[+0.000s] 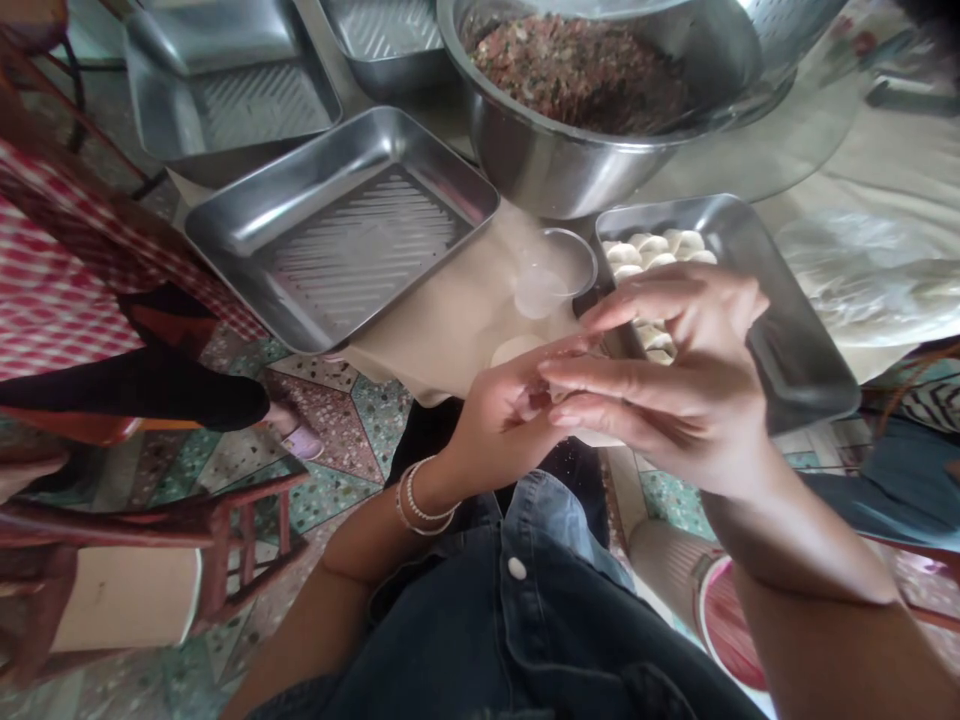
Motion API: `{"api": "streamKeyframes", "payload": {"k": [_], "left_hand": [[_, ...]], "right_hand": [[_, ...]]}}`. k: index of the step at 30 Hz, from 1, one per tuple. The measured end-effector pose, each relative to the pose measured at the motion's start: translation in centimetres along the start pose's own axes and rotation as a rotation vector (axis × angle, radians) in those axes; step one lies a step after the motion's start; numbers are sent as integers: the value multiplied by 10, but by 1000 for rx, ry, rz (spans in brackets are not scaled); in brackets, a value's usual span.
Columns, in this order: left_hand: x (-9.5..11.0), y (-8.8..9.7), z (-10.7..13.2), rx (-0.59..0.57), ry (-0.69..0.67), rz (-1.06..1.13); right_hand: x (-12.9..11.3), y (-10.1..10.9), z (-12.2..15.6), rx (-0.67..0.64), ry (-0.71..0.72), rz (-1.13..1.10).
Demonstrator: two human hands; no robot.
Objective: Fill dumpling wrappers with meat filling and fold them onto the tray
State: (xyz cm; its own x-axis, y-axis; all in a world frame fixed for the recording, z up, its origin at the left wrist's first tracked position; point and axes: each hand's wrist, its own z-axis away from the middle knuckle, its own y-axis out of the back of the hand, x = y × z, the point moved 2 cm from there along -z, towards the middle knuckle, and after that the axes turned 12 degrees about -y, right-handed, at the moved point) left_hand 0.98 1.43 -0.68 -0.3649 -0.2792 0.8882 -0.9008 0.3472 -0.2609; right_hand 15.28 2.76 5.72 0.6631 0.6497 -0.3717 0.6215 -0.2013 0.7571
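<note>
In the head view, the left hand (510, 395) is held half cupped in front of the body, with its fingers curled, and the right hand (660, 370) is placed over it with bent fingers, so that the fingertips of both are brought together. Whether something is gripped cannot be told surely, because the space between them is mostly covered by the fingers. By judgement, a wrapper is being closed around filling there; for the next move, an even pinch along the edge seems to be needed, so that no filling is let out. Just beyond the right hand, a metal tray (806, 350) is partly filled with folded dumplings (660, 245), which are set close together at its left side. On the table (442, 310), the minced filling (570, 70) is contained in a large steel bowl (570, 170), and a hollow is seen in it. Near the hands, a round clear dish (594, 268) is seen, with a pale disc (541, 290) at its edge. To the left, a wide tray (352, 250) is placed, and its ridged bottom is shown.
</note>
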Motion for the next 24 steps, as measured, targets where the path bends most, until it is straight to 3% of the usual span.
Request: {"api": "streamKeyframes", "payload": {"k": [6,10,13,17,20,24], "left_hand": [[2,-1,-6,-33,-156,-248],[4,0,-6,63,-217,-162],[7,3,-4,180,-198,-44],[12,6,-3,268,-177,107],[13,5,-3,296,-163,44],[13,5,-3,322,-175,-107]], "right_hand": [[-7,-3,0,38,-31,0],[-7,-3,7,68,-88,-90],[-9,-13,22,115,-292,-282],[-17,-47,43,-2,-496,-680],[-24,-65,48,-100,-480,-856],[-27,-66,46,-113,-466,-889]]}}
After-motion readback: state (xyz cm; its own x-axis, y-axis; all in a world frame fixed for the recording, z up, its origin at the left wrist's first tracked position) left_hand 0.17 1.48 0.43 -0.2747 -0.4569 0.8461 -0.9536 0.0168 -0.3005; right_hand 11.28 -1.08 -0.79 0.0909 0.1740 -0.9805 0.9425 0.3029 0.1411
